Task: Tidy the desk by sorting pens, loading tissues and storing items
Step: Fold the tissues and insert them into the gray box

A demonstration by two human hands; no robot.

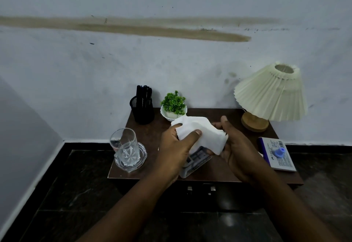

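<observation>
The bench (219, 173) is set with its back edge against the wall (171, 61), with dark floor (57, 203) on its other sides. The front left corner is taken up by a glass (124, 146) standing in a clear dish, close to the front edge. A pen cup (142, 112) filled with dark pens (143, 95) is placed at the back left, and a plant (173, 104) just beside it. A lamp (270, 93) is stood at the back right. A box (276, 154) with a blue piece on top is laid at the right edge. Bare surface is seen between cup and glass, and between the hands and the box.

The left hand (177, 150) is brought in from the lower left. Its thumb is pressed across the front of the tissues (200, 133) and its fingers are curled behind them, so the wad is gripped. The right hand (238, 146) is brought in from the lower right with the thumb raised. Its fingers are wrapped round the right side of the wad, mostly hidden.

The tissues are held above the middle of the bench as a white, folded, rumpled wad. A grey holder (194, 163) is seen tilted directly beneath, near the front edge. Whether the holder is also held by a hand cannot be told.
</observation>
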